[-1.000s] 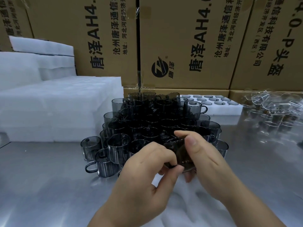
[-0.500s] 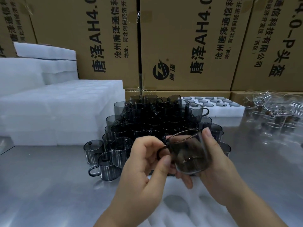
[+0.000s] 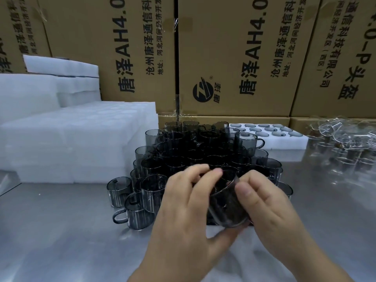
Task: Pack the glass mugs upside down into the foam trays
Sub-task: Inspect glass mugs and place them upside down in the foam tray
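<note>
Stacked white foam trays (image 3: 77,143) stood at the left of the brushed steel table (image 3: 61,231). Ribbed smoky glass mugs (image 3: 195,151) crowded the middle. In front, the left hand (image 3: 183,216) and right hand (image 3: 270,208) curled their fingers round one tilted smoky mug (image 3: 225,202) above a soft foam tray (image 3: 250,259).

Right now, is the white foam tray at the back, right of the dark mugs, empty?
No, the white foam tray holds grey upturned glass mugs in its visible pockets.

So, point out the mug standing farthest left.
The upright grey mug at the front-left corner of the pile; every other mug sits further right.
</note>
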